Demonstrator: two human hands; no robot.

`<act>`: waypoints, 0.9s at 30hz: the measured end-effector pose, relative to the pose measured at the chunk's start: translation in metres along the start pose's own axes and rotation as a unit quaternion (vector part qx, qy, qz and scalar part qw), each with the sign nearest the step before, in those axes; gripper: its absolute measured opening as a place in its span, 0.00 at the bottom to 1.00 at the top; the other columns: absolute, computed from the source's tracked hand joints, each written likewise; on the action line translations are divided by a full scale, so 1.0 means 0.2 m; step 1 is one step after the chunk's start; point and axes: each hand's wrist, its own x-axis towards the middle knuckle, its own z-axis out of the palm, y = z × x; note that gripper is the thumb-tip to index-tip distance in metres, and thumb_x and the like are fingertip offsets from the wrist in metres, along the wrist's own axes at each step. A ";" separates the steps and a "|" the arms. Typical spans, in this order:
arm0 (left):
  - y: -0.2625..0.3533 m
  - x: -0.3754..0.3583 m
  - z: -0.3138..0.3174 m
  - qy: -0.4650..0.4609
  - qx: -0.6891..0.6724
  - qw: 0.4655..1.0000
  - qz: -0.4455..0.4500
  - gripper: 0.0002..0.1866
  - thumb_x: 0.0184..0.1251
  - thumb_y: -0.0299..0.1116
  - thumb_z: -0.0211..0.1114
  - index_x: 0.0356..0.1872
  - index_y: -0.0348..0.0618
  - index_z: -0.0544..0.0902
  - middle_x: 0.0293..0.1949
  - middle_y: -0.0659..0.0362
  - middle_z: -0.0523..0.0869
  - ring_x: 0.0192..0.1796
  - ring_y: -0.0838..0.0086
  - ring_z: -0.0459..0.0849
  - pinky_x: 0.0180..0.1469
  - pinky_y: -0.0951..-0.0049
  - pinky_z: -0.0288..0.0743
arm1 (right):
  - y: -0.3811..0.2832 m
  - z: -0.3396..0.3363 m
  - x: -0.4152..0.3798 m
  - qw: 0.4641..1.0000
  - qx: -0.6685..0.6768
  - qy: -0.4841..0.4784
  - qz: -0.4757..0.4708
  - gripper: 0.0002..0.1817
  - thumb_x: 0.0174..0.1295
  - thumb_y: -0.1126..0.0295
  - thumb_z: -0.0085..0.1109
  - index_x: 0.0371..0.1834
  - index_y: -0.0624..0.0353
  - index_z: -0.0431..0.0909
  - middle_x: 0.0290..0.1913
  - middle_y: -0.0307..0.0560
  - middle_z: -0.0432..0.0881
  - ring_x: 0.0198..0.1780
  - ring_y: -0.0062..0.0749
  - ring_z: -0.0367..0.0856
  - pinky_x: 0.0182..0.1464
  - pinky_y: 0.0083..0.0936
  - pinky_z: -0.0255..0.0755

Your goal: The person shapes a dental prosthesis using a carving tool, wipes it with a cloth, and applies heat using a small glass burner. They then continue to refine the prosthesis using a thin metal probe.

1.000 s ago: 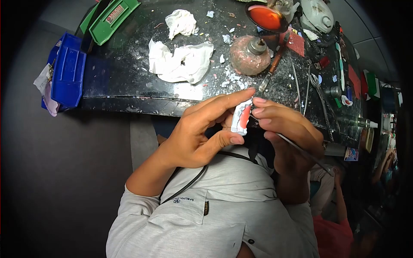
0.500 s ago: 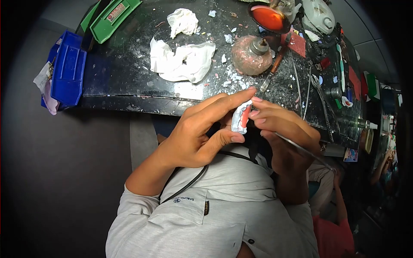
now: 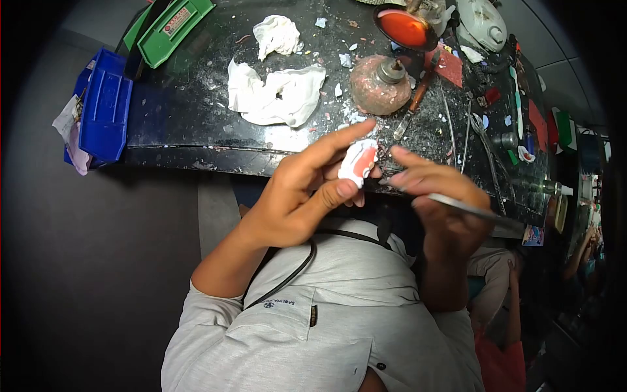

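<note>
My left hand (image 3: 297,193) grips a small white plaster dental cast (image 3: 356,161) with pink wax on its face. The thumb presses the near edge, the index finger reaches past the far side, and the cast's face is turned up. Just to the right, my right hand (image 3: 450,196) is apart from the cast and slightly blurred. A thin metal hand tool (image 3: 460,206) lies in its grip, the shaft pointing back to the right. The tool's working tip cannot be made out clearly.
Beyond my hands, a wax-spattered spirit lamp (image 3: 379,88) stands beside a wooden-handled knife (image 3: 420,95). A dish of red wax (image 3: 403,27) sits behind it. Crumpled white tissue (image 3: 277,95), a blue bin (image 3: 104,108) and a green bin (image 3: 173,29) are leftward. Pliers (image 3: 486,140) lie right.
The cast has been tilted so that its pink face shows more, and it sits slightly further left. My right hand has drawn away from it to the right, still with the tool.
</note>
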 end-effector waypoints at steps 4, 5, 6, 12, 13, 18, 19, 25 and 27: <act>-0.01 0.02 -0.04 -0.023 -0.127 0.991 -0.041 0.27 0.86 0.49 0.45 0.66 0.32 0.71 0.50 0.39 0.87 0.38 0.65 0.91 0.38 0.73 0.83 | 0.04 -0.07 0.00 0.996 -0.018 0.082 -0.012 0.14 0.75 0.65 0.60 0.43 0.69 0.76 0.35 0.61 0.87 0.47 0.50 0.90 0.59 0.54 0.81; -0.02 0.02 -0.05 -0.023 -0.127 0.991 -0.041 0.27 0.86 0.49 0.45 0.66 0.32 0.71 0.50 0.39 0.87 0.38 0.65 0.91 0.38 0.73 0.83 | 0.03 -0.07 -0.01 0.996 -0.018 0.083 -0.012 0.14 0.75 0.65 0.60 0.43 0.69 0.76 0.35 0.61 0.87 0.47 0.50 0.90 0.59 0.54 0.81; -0.03 0.02 -0.07 -0.034 -0.143 0.988 -0.041 0.28 0.86 0.50 0.42 0.65 0.32 0.71 0.49 0.38 0.87 0.36 0.64 0.91 0.36 0.73 0.84 | 0.02 -0.06 -0.02 0.995 -0.020 0.100 0.001 0.15 0.76 0.64 0.57 0.43 0.68 0.74 0.34 0.61 0.87 0.44 0.49 0.90 0.58 0.53 0.82; -0.01 0.02 -0.05 0.022 -0.127 0.989 -0.077 0.33 0.87 0.53 0.37 0.55 0.27 0.77 0.39 0.37 0.89 0.27 0.63 0.90 0.27 0.74 0.82 | 0.01 -0.06 -0.04 0.995 -0.034 0.092 0.029 0.16 0.80 0.61 0.50 0.48 0.68 0.69 0.23 0.53 0.84 0.37 0.43 0.92 0.56 0.50 0.83; -0.01 0.01 -0.05 0.040 -0.104 0.991 -0.071 0.34 0.87 0.53 0.38 0.50 0.26 0.79 0.36 0.38 0.89 0.26 0.63 0.90 0.25 0.75 0.81 | 0.00 -0.04 -0.04 0.995 -0.034 0.092 0.029 0.16 0.80 0.61 0.50 0.48 0.68 0.69 0.23 0.53 0.84 0.37 0.43 0.92 0.56 0.50 0.83; 0.02 0.01 0.01 0.094 -0.055 0.991 -0.079 0.35 0.86 0.54 0.40 0.40 0.26 0.82 0.30 0.40 0.89 0.23 0.66 0.89 0.24 0.77 0.80 | -0.05 0.04 -0.03 0.996 -0.047 0.075 0.032 0.09 0.76 0.72 0.55 0.48 0.68 0.72 0.36 0.60 0.88 0.46 0.46 0.91 0.59 0.46 0.83; 0.02 0.01 0.01 0.098 -0.048 0.991 -0.078 0.35 0.86 0.54 0.40 0.39 0.28 0.82 0.29 0.42 0.89 0.22 0.69 0.88 0.23 0.78 0.78 | -0.06 0.05 -0.02 0.994 -0.087 0.064 0.032 0.08 0.75 0.74 0.55 0.48 0.69 0.73 0.40 0.62 0.88 0.49 0.48 0.91 0.59 0.44 0.83; 0.01 -0.01 0.00 0.075 -0.028 0.994 -0.080 0.35 0.86 0.56 0.39 0.35 0.35 0.82 0.24 0.51 0.87 0.19 0.77 0.82 0.21 0.83 0.71 | -0.07 0.10 0.02 0.995 -0.091 -0.009 -0.036 0.10 0.72 0.72 0.61 0.44 0.72 0.81 0.44 0.69 0.88 0.48 0.55 0.90 0.56 0.46 0.84; 0.01 -0.01 0.00 0.074 -0.035 0.994 -0.078 0.35 0.86 0.57 0.39 0.34 0.37 0.82 0.23 0.53 0.86 0.18 0.79 0.81 0.21 0.84 0.69 | -0.06 0.11 0.02 0.996 -0.059 -0.047 -0.041 0.10 0.71 0.73 0.62 0.43 0.73 0.81 0.43 0.68 0.88 0.48 0.56 0.90 0.55 0.45 0.85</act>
